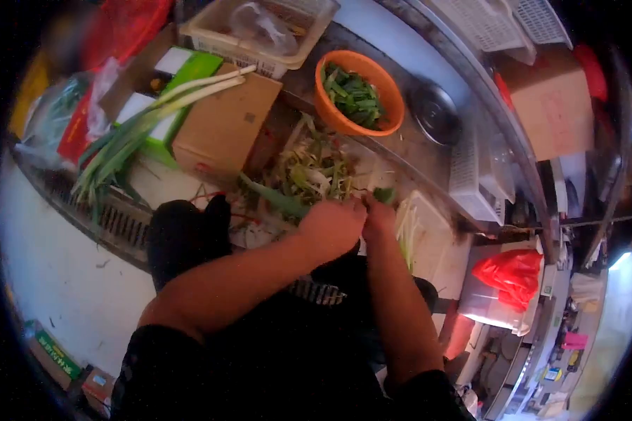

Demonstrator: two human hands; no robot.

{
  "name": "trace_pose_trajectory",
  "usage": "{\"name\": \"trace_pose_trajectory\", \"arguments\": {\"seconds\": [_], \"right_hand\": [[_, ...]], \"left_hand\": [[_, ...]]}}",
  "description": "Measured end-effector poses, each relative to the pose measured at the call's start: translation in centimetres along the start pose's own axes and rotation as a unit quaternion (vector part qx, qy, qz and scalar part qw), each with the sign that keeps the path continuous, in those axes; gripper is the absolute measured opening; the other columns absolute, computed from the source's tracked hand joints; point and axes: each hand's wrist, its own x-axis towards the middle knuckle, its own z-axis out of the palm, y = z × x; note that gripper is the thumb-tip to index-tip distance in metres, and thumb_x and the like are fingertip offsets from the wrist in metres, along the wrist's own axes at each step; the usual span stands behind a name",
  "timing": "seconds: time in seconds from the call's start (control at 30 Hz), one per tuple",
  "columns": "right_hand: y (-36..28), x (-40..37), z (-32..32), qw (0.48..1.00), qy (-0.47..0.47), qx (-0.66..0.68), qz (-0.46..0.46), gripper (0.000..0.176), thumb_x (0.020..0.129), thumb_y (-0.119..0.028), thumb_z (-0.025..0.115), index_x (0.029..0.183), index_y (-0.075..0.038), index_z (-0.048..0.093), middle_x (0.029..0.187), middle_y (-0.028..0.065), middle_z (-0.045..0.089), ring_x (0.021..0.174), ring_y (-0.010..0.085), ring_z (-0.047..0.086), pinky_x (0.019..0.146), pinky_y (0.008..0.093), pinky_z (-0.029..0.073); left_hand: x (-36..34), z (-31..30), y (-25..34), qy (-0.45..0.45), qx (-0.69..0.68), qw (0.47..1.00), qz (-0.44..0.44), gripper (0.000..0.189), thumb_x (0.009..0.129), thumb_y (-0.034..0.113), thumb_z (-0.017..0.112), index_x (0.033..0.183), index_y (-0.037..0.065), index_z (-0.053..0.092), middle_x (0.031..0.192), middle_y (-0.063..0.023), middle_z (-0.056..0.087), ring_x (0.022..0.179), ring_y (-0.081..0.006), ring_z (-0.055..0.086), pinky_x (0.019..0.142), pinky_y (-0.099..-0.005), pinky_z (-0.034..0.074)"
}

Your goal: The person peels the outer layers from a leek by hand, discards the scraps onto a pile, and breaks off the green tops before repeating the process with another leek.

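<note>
Over a heap of trimmings, my two hands are close together. My left hand point(333, 226) is closed around a green onion point(277, 199), whose broad green leaves stick out to the left. Close beside it, my right hand point(379, 216) has its fingers pinched together near the left fingertips; what they grip is hidden. A small bit of green leaf point(384, 195) shows just beyond the right hand. Below and ahead lies the pile of yellowish peelings and scraps point(316, 168). To the right of my right hand lie several pale, peeled green onion stalks point(407, 228).
An orange bowl point(399, 112) of green leaves stands ahead, next to a round metal lid point(435, 112). More long green onions point(158, 109) lie across a cardboard box point(225, 123) at left. A plastic basket point(309, 42) stands behind; a red bag point(509, 277) sits at right.
</note>
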Motion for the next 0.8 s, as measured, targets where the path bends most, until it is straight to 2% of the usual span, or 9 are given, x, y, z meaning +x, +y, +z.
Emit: {"name": "trace_pose_trajectory", "arguments": {"seconds": [0.07, 0.17, 0.27, 0.33, 0.4, 0.53, 0.6, 0.7, 0.8], "right_hand": [[1.7, 0.4, -3.1, 0.981, -0.081, 0.148, 0.096, 0.019, 0.086, -0.016, 0.064, 0.099, -0.003, 0.060, 0.081, 0.0088, 0.063, 0.068, 0.0216, 0.060, 0.056, 0.0333, 0.048], [7.3, 3.4, -5.5, 0.973, -0.121, 0.081, 0.178, 0.022, 0.091, -0.022, 0.061, 0.096, 0.000, 0.063, 0.080, 0.0073, 0.062, 0.061, 0.0187, 0.053, 0.051, 0.0355, 0.044], [6.2, 4.7, -4.4, 0.977, -0.122, 0.065, 0.164, 0.022, 0.091, -0.022, 0.060, 0.101, -0.002, 0.061, 0.079, 0.0068, 0.062, 0.061, 0.0191, 0.054, 0.053, 0.0352, 0.046], [-2.4, 2.2, -1.6, 0.986, -0.122, 0.090, 0.069, 0.027, 0.091, -0.026, 0.061, 0.106, -0.003, 0.060, 0.082, 0.0070, 0.063, 0.070, 0.0206, 0.059, 0.058, 0.0357, 0.050], [-7.9, 4.4, -1.0, 0.955, -0.157, 0.252, 0.006, 0.041, 0.088, -0.036, 0.065, 0.111, -0.003, 0.057, 0.088, 0.0066, 0.063, 0.082, 0.0226, 0.061, 0.070, 0.0367, 0.052], [-13.0, 3.3, -0.6, 0.980, -0.156, 0.120, 0.027, 0.038, 0.090, -0.040, 0.061, 0.108, -0.007, 0.058, 0.104, 0.0056, 0.061, 0.086, 0.0171, 0.060, 0.078, 0.0318, 0.050], [-10.0, 0.9, 0.7, 0.969, -0.202, -0.102, -0.096, 0.041, 0.089, -0.041, 0.063, 0.110, -0.006, 0.059, 0.106, 0.0039, 0.061, 0.091, 0.0164, 0.060, 0.083, 0.0316, 0.047], [-4.3, -2.3, 2.8, 0.961, -0.258, -0.094, -0.038, 0.036, 0.090, -0.035, 0.062, 0.112, -0.006, 0.060, 0.103, 0.0025, 0.063, 0.090, 0.0147, 0.059, 0.082, 0.0290, 0.046], [-3.3, -4.5, 3.2, 0.918, -0.301, -0.197, -0.168, 0.029, 0.092, -0.027, 0.061, 0.113, -0.007, 0.059, 0.102, 0.0018, 0.063, 0.089, 0.0130, 0.058, 0.081, 0.0294, 0.046]], "left_hand": [[0.1, -1.3, -1.1, -0.061, -0.047, 0.997, -0.022, 0.014, 0.082, 0.016, 0.055, 0.087, 0.005, 0.063, 0.080, -0.0158, 0.065, 0.077, -0.0303, 0.065, 0.067, -0.0411, 0.052], [0.2, -1.0, -2.4, -0.074, -0.172, 0.975, -0.118, 0.018, 0.086, 0.020, 0.054, 0.088, 0.004, 0.062, 0.082, -0.0174, 0.064, 0.077, -0.0314, 0.065, 0.065, -0.0415, 0.051], [1.4, 1.2, -3.6, -0.027, -0.316, 0.929, -0.193, 0.026, 0.090, 0.026, 0.053, 0.089, 0.001, 0.061, 0.082, -0.0174, 0.064, 0.077, -0.0314, 0.064, 0.064, -0.0418, 0.050], [1.9, 2.0, -4.1, -0.031, -0.395, 0.892, -0.217, 0.030, 0.092, 0.029, 0.053, 0.090, 0.000, 0.060, 0.081, -0.0164, 0.064, 0.076, -0.0307, 0.064, 0.064, -0.0419, 0.050], [2.2, 2.0, -4.1, -0.085, -0.580, 0.738, -0.334, 0.034, 0.092, 0.032, 0.055, 0.092, -0.001, 0.061, 0.077, -0.0127, 0.062, 0.073, -0.0245, 0.063, 0.064, -0.0396, 0.049], [2.6, -1.3, -4.5, -0.082, -0.659, 0.667, -0.338, 0.036, 0.093, 0.033, 0.057, 0.103, -0.002, 0.061, 0.083, -0.0099, 0.062, 0.070, -0.0195, 0.059, 0.062, -0.0365, 0.049], [2.9, -1.8, -5.2, -0.067, -0.819, 0.434, -0.370, 0.041, 0.091, 0.033, 0.061, 0.111, -0.002, 0.059, 0.090, -0.0101, 0.063, 0.075, -0.0189, 0.058, 0.067, -0.0330, 0.049], [3.1, -0.8, -6.5, -0.016, -0.798, 0.507, -0.325, 0.043, 0.090, 0.033, 0.063, 0.117, 0.000, 0.056, 0.097, -0.0099, 0.061, 0.086, -0.0194, 0.058, 0.073, -0.0317, 0.049], [3.4, 1.0, -6.7, -0.012, -0.714, 0.601, -0.358, 0.036, 0.089, 0.035, 0.063, 0.111, 0.006, 0.061, 0.108, -0.0065, 0.064, 0.098, -0.0187, 0.059, 0.087, -0.0365, 0.048]]}}
